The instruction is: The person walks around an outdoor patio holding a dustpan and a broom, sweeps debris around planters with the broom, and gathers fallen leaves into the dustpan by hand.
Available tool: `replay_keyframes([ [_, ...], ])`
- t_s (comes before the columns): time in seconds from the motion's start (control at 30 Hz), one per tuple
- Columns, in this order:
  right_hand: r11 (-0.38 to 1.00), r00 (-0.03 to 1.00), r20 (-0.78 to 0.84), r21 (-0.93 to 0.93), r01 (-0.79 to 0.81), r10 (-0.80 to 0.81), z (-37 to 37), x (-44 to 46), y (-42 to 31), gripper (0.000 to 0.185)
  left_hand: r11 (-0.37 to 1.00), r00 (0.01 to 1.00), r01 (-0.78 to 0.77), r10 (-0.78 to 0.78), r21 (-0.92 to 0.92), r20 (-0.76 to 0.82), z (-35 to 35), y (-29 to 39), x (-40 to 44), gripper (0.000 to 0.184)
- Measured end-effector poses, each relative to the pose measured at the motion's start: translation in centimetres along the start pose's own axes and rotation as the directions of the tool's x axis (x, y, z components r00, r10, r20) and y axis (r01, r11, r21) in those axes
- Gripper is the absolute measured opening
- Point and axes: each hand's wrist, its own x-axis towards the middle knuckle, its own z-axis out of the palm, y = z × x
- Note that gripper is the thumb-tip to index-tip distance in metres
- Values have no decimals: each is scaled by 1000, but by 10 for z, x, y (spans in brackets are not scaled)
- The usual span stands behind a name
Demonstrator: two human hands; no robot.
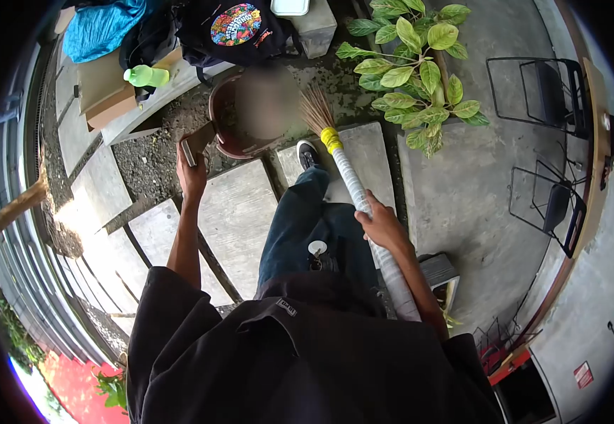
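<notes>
My right hand (382, 225) is closed around the white-wrapped handle of a stick broom (350, 173). The broom slants up and away, a yellow band below its thin brown bristles. These point toward the rim of a reddish-brown round tub (216, 106). A blurred patch hides much of the tub's inside. In my left hand (191, 174) is a flat brown rectangular piece (198, 143), whose exact kind I cannot make out. Its far end overlaps the tub's left rim in view; whether they touch, I cannot tell.
Concrete slabs (232, 205) with dark soil gaps lie underfoot. A leafy potted plant (427, 78) stands ahead right. A black backpack (229, 35), green bottle (147, 75) and cardboard box (111, 106) sit ahead left. Black metal-framed chairs (551, 205) line the right side.
</notes>
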Motion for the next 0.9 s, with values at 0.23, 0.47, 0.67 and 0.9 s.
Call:
replay_keyframes([
  [0.23,946,977,-214,-317,-62,-8,27,-15,-1,71,1000,997,-9,7,-18,-80,-41,-36,-12,43],
  [0.47,962,949,-298,-274,18,-103,152,25,-10,69,1000,991,8,-7,1,-136,-101,-123,-34,44],
  [0.67,965,950,-270,-248,86,-154,292,8,-37,66,970,964,-235,241,61,-112,-124,-191,-5,47],
  [0.9,992,934,-334,-43,121,-129,381,-79,-52,64,933,937,-343,331,-108,-115,-168,-210,33,38],
])
